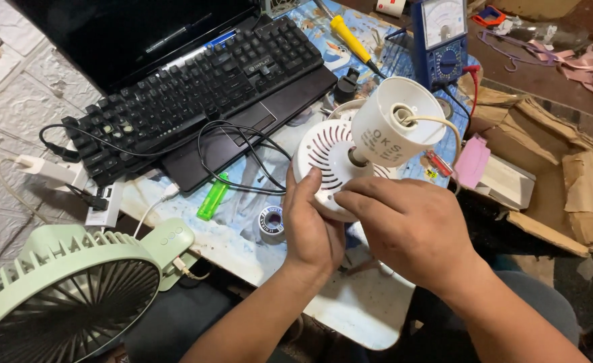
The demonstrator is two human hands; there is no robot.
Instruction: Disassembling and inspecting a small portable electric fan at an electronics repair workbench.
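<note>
Hands (pixel 313 225) (pixel 411 225), both grips clenched round white plastic fan housing (pixel 327 151) (slotted disc w/ cup)

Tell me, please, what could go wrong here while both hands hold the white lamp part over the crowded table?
The thin wire leaving the white cup could snag or pull loose if the left hand and right hand twist the slotted disc. The part hangs near the table edge, so a slip might drop it. Turning it could also knock the blue meter close behind.
</note>
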